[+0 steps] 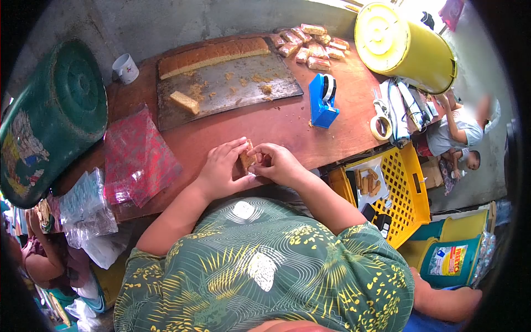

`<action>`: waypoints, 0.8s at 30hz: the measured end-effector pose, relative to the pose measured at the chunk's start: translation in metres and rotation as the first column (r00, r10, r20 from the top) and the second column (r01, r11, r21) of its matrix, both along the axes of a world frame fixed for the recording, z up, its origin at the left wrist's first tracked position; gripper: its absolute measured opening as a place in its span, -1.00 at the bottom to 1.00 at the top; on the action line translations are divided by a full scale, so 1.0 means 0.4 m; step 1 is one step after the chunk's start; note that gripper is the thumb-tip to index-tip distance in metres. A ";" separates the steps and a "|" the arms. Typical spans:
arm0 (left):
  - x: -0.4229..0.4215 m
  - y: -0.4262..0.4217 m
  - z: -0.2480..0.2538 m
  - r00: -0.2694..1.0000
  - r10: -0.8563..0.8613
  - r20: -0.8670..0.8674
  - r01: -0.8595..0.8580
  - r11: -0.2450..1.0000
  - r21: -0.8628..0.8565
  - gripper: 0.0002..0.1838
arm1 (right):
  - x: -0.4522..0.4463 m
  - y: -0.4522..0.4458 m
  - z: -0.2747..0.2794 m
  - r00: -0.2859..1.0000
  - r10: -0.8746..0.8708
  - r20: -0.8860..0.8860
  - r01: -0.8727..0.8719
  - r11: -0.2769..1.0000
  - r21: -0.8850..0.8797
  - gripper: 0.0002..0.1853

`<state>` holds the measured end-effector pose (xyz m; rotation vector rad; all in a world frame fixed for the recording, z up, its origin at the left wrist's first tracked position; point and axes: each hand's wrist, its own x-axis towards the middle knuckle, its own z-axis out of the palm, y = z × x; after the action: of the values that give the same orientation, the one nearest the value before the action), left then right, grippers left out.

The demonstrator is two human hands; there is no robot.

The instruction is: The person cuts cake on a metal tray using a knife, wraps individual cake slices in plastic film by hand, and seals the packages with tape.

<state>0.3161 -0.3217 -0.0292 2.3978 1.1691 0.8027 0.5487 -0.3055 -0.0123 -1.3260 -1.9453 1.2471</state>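
Left hand (pixel 221 169) half-curled round little cake slice (pixel 246 160), right hand (pixel 281 165) pinching same slice, blue tape dispenser (pixel 319 105) parked nearby on counter (pixel 260 124).

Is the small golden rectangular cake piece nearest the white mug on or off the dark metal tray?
On: the tray shows all around the cake piece.

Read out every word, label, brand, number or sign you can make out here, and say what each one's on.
No text reads with certainty.
Label on the teal bucket: large red lettering, too blurred to quote; smaller print unreadable.
Torn sticker on the green drum: no legible words.
White mug: print too small.
Held piece: no legible print.
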 end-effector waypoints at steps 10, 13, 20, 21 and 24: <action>-0.001 0.002 -0.017 1.000 0.012 0.024 -0.013 1.000 0.010 -0.23 | 0.031 -0.060 -0.020 0.960 0.106 -0.257 -0.066 0.985 0.159 -0.85; 0.000 0.000 -0.015 1.000 0.017 0.018 -0.017 1.000 0.004 -0.26 | 0.026 -0.060 -0.037 0.977 0.147 -0.155 -0.090 0.941 0.326 -0.86; -0.011 0.004 -0.017 0.998 -0.003 0.070 0.007 0.999 -0.044 -0.31 | 0.010 -0.040 -0.052 0.996 0.072 -0.060 -0.037 0.891 0.452 -0.88; -0.011 0.004 -0.016 0.998 -0.005 0.070 0.009 0.999 -0.044 -0.31 | 0.011 -0.039 -0.052 0.996 0.068 -0.054 -0.036 0.887 0.460 -0.89; -0.010 0.005 -0.014 0.997 -0.013 0.071 0.016 0.999 -0.042 -0.30 | 0.008 -0.038 -0.062 0.998 0.033 -0.059 -0.008 0.926 0.377 -0.73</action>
<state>0.3122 -0.3197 -0.0348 2.3218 1.1285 0.8426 0.5518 -0.3206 -0.0373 -1.0580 -2.0286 0.8531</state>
